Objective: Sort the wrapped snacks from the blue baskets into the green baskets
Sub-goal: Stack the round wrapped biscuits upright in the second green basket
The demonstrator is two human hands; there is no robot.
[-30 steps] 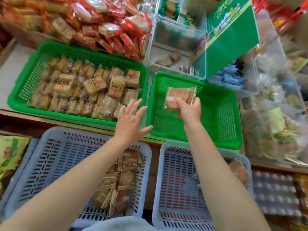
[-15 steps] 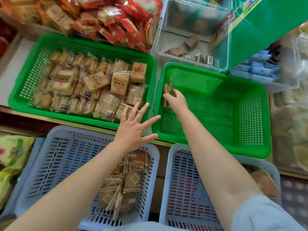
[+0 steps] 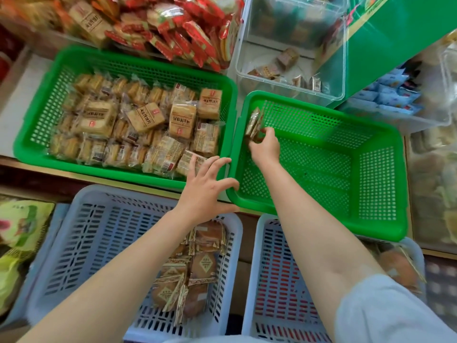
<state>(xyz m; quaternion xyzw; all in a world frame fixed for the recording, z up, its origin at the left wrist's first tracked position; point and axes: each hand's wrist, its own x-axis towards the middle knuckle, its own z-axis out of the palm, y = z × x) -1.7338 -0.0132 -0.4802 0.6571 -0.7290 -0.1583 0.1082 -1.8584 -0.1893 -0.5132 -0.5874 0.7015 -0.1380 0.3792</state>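
Sorting partly done: wrapped snack being placed

A wrapped snack (image 3: pixel 254 125) is pinched by the right hand (image 3: pixel 264 148) against the near-empty green basket (image 3: pixel 380 224) wall; the left hand (image 3: pixel 207 191) is spread, holding nothing. Snacks remain in both blue baskets (image 3: pixel 81 243).

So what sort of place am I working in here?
Most likely a small snack shop or stockroom: open green baskets of wrapped biscuits, a heap of red-wrapped snacks behind, and a clear bin of loose packets.
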